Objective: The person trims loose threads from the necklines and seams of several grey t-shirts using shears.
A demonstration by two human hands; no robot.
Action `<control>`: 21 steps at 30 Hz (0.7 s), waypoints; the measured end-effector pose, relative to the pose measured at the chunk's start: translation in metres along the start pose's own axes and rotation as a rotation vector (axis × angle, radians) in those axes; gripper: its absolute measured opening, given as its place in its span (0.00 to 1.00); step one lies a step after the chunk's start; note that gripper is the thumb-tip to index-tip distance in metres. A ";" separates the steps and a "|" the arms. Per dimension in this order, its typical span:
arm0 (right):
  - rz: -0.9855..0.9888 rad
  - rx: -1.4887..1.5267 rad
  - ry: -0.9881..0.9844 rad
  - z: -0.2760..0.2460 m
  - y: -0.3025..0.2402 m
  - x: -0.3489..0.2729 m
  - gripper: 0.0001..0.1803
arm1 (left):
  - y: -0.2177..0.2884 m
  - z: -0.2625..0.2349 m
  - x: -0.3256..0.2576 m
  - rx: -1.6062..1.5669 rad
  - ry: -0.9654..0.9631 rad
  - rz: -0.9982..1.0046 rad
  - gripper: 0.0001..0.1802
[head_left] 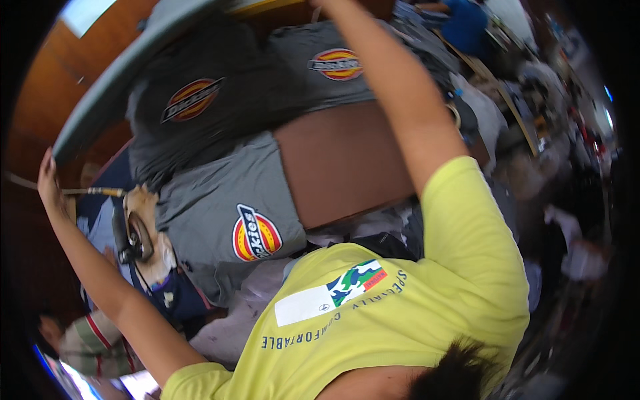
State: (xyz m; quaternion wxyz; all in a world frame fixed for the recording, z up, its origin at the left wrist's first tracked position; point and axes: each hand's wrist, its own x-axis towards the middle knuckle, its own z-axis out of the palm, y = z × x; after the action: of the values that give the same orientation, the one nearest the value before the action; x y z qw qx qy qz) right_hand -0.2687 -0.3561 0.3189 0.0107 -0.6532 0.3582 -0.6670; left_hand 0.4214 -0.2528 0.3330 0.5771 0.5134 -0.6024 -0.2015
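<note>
My left hand (47,177) is raised at the far left, against the lower end of a long grey board (133,73). A thin rod (87,192) runs past the wrist; whether the fingers grip either one is unclear. My right arm (407,100) reaches up past the top edge, so that hand is out of sight. My yellow printed shirt (400,313) fills the lower middle. Between the arms lie grey T-shirts with oval logo patches: a light grey one (220,193) and two darker ones (193,127) (300,80).
A brown flat panel (347,160) lies under the shirts. Blue clothing with a tan patch and a dark strap (137,240) sits at the left. A person in a striped top (93,340) is at the lower left, another in blue (467,27) at the top right. Blurred clutter fills the right side.
</note>
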 end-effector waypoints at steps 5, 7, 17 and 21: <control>0.300 -0.053 -0.108 0.019 0.035 -0.161 0.06 | -0.156 0.039 -0.060 0.282 -0.081 -0.134 0.18; 0.623 0.033 -0.236 0.009 0.017 -0.233 0.08 | -0.202 0.064 -0.102 0.284 -0.196 -0.370 0.20; 0.783 -0.544 0.184 -0.291 -0.136 -0.484 0.08 | -0.131 0.277 -0.223 0.840 0.048 0.270 0.19; 0.909 -1.082 0.732 -0.433 -0.214 -0.611 0.12 | -0.057 0.392 -0.292 0.467 -0.229 0.490 0.17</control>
State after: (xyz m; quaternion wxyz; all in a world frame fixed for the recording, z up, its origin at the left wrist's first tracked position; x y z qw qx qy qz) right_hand -0.4630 0.2983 -0.0566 -0.1552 -0.0972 0.8446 -0.5032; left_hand 0.0332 -0.1635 0.0433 0.4042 0.4459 -0.7981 0.0298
